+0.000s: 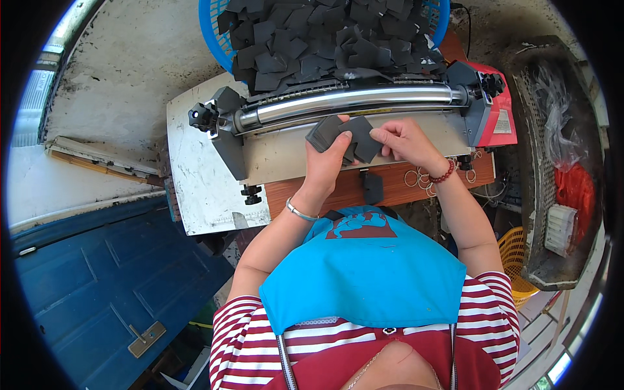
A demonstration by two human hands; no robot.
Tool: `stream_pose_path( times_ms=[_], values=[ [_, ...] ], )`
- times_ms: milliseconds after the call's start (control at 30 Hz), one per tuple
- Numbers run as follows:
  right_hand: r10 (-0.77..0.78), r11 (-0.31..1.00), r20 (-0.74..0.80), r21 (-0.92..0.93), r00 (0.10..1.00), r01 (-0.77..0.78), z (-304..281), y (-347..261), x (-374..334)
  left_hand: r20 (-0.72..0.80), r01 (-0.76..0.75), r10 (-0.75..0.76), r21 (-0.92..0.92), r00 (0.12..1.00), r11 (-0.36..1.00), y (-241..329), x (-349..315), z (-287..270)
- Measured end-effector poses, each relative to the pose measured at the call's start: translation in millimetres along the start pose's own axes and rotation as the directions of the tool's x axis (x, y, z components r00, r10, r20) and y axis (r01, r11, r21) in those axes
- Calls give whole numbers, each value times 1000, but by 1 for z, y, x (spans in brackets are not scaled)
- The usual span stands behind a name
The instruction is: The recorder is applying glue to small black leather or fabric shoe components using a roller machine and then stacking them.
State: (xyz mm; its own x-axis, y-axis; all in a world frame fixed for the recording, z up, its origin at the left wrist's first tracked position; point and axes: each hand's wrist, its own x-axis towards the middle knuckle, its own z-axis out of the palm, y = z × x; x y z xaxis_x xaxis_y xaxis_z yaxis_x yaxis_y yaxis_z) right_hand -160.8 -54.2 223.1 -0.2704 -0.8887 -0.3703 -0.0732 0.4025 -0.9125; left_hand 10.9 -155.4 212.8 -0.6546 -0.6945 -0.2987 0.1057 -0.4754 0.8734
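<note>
My left hand (325, 161) grips a stack of thin dark grey square pieces (320, 135), thumb lying across the top. Some pieces are fanned out toward the right, and one dark grey piece (368, 138) has its right edge at my right hand (411, 140). The right thumb and fingers close on that edge; part of their contact is hidden. Both hands are over the pale front plate (273, 159) of a roller machine, just in front of its long shiny metal roller (351, 101).
Beyond the roller stands a blue basket (209, 32) heaped with similar dark pieces. Black knobs (204, 117) and a red housing (500, 110) flank the roller. Pale rubber bands (422, 182) hang near the right forearm. A yellow basket (513, 257) sits low at right, a blue door (97, 279) at left.
</note>
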Motion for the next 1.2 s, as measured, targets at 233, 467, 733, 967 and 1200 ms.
stream_pose_path(
  times_ms=[233, 467, 733, 967, 1200],
  values=[
    [177, 964, -20, -196, 984, -178, -26, 7, 4, -24, 27, -28, -34, 999, 999, 6, -5, 0],
    [-103, 920, -279, -393, 955, -16, -7, 5, 9, 44, -105, 103, 50, 994, 993, -5, -4, 6],
    [-240, 937, 32, -254, 970, 240, 9, 1, -7, 15, -39, 38, 25, 999, 999, -6, -8, 8],
    [-338, 916, -58, -251, 939, 314, 2, -7, -1, -17, -66, 66, 9, 998, 998, -3, -9, 6],
    [-301, 874, 155, -349, 941, 337, 5, -16, -2, -14, -83, 83, -9, 996, 997, 4, -9, 4]
  ],
)
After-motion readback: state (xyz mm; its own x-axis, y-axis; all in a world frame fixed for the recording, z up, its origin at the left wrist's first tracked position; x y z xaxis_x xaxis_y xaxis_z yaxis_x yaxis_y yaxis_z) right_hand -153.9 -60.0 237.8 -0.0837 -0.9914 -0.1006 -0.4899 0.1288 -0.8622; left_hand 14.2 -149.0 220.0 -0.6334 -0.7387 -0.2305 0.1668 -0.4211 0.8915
